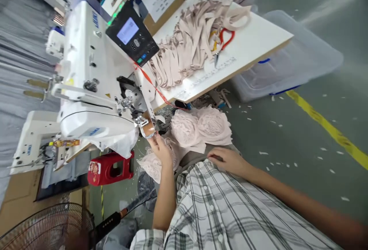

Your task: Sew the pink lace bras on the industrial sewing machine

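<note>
Pale pink lace bras lie over my lap. One bra [201, 127] shows two padded lace cups, and another lace piece [152, 165] hangs below the sewing head. My left hand [161, 151] is at the narrow end of the white sewing machine [89, 89], its fingertips closed on the edge of the lace piece by the presser foot; the exact grip is partly hidden. My right hand [227, 160] rests on my lap just beside the two-cup bra, fingers loosely bent and apart, holding nothing that I can see.
A pile of beige straps [186, 43] and red-handled scissors [222, 42] lie on the white tabletop [258, 39]. A control panel [132, 33] stands beside them. Further out are a clear plastic bin [287, 66], a red jug [110, 169] and a fan [48, 227]. Scraps litter the floor.
</note>
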Action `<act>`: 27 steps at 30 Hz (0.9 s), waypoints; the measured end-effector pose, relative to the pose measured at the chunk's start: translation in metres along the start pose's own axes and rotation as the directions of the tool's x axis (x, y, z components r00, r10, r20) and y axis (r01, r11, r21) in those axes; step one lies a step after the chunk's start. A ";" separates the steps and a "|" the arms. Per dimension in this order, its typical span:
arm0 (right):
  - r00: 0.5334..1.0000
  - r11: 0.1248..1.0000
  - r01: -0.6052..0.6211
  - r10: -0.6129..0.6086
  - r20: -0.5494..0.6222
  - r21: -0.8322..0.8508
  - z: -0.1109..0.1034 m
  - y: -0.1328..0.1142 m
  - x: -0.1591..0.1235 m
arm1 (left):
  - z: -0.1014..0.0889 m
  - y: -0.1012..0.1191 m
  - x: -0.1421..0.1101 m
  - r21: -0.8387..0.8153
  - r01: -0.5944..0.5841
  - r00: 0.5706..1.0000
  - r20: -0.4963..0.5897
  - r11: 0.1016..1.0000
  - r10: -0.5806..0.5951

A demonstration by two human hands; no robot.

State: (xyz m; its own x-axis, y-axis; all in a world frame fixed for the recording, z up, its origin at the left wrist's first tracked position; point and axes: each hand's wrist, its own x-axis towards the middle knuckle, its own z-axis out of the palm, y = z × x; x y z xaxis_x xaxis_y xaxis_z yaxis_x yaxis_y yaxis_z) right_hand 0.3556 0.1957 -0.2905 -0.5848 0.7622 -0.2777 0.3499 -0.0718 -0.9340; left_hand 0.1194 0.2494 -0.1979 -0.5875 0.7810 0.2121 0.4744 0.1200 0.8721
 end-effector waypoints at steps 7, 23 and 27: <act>0.998 0.998 0.058 -0.057 0.035 -0.024 0.004 -0.019 0.009 | -0.009 0.015 -0.003 -0.187 0.164 0.985 -0.024 0.969 -0.171; 0.976 0.973 0.190 -0.202 0.082 0.134 0.015 -0.082 0.049 | -0.032 0.024 0.010 -0.394 0.176 0.969 -0.091 0.902 -0.228; 0.978 0.909 0.037 -0.118 0.171 0.414 0.008 -0.103 0.061 | -0.064 0.007 -0.023 -0.351 0.208 0.978 0.041 0.913 -0.207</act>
State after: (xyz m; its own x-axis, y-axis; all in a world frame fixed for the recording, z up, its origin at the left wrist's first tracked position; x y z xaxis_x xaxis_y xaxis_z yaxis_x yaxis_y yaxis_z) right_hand 0.2784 0.2442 -0.2130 -0.7383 0.6442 -0.1998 -0.0068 -0.3033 -0.9529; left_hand 0.0944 0.1926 -0.1679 -0.6456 0.7636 0.0091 0.0811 0.0567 0.9951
